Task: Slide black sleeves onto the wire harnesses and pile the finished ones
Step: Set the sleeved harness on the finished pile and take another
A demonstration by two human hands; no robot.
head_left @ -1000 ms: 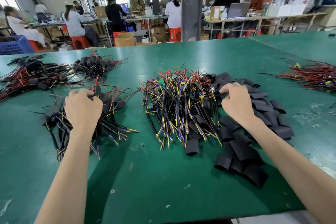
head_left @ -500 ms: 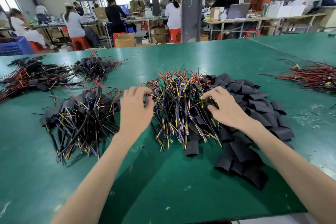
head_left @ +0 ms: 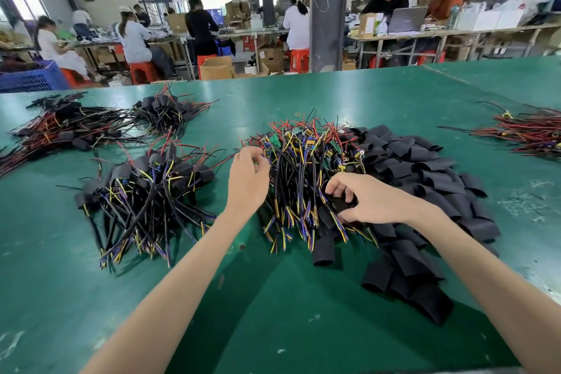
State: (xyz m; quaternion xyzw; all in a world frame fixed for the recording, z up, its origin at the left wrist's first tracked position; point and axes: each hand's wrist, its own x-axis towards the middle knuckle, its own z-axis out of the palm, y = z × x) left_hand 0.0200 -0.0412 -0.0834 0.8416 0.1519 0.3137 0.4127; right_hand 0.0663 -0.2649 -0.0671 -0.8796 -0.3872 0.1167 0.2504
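Observation:
A heap of unsleeved wire harnesses [head_left: 306,167] with red, yellow, blue and black leads lies mid-table. Right of it spreads a pile of flat black sleeves [head_left: 425,179]. To the left sits a pile of sleeved harnesses [head_left: 145,191]. My left hand [head_left: 247,179] is at the left edge of the unsleeved heap, fingertips pinching at wires there. My right hand [head_left: 364,199] holds one black sleeve [head_left: 341,203] between thumb and fingers over the heap's near right part.
Further harness piles lie at the far left [head_left: 60,127], behind the sleeved pile [head_left: 170,111] and at the right edge [head_left: 528,130] of the green table [head_left: 273,297]. A blue crate [head_left: 33,79] and several seated workers are beyond the table.
My left hand went from the sleeved pile rightward to the left edge of the unsleeved heap. My right hand drew back from the sleeve pile toward me, now holding a sleeve.

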